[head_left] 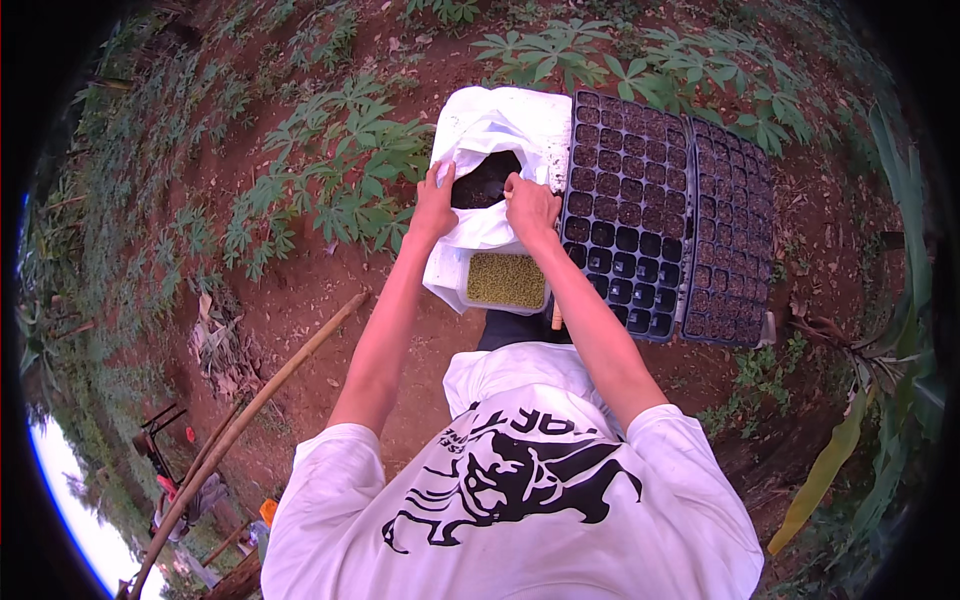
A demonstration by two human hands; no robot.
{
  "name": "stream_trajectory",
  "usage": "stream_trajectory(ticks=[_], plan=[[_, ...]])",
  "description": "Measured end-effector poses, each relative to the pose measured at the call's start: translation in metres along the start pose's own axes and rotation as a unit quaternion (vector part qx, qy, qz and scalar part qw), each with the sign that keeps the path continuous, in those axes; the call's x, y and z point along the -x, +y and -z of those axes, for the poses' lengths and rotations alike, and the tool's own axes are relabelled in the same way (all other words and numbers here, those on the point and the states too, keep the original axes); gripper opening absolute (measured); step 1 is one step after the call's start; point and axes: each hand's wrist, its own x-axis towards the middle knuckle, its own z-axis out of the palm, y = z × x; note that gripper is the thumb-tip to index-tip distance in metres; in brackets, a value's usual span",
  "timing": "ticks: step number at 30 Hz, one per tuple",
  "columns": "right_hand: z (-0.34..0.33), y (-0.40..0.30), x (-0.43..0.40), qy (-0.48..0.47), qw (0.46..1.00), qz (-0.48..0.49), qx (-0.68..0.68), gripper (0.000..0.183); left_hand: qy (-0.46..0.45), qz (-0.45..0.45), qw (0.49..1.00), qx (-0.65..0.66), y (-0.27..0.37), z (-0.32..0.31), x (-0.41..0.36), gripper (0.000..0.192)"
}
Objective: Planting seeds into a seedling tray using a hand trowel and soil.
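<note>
A white plastic sack (491, 229) lies with its mouth wide, showing dark potting soil (476, 187) inside. My left hand (435, 202) grips the sack's rim on the left side. At the right side of the mouth, my right hand (532, 206) holds a small tool with a pale handle (509, 195); its dark end is in the soil and hard to make out. Below the sack sits a clear plastic container (506, 306) of small green seeds (506, 279). Beside my right hand stands a black seedling tray (628, 225), its upper cells filled with soil and its lower cells bare.
A second seedling tray (727, 232), its cells filled with soil, adjoins on the right. A wooden handle (556, 315) shows beneath my right forearm. Cassava plants (352, 161) grow around on reddish ground. A long wooden pole (262, 397) slants at the left.
</note>
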Motion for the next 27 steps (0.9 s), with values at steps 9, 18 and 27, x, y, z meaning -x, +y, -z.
stream_trajectory(ticks=[9,18,27], plan=[[-0.013,-0.005,0.014,0.005,0.996,0.040,-0.084,0.014,-0.024,0.004,0.999,0.041,0.001,-0.008,0.006,0.103],[0.031,0.013,0.022,0.032,0.991,0.046,-0.119,0.021,0.026,0.002,0.999,0.023,0.004,-0.027,0.019,0.101],[0.036,0.022,0.022,-0.009,0.992,-0.003,-0.128,0.022,-0.017,0.022,1.000,0.010,0.007,-0.029,0.018,0.101]])
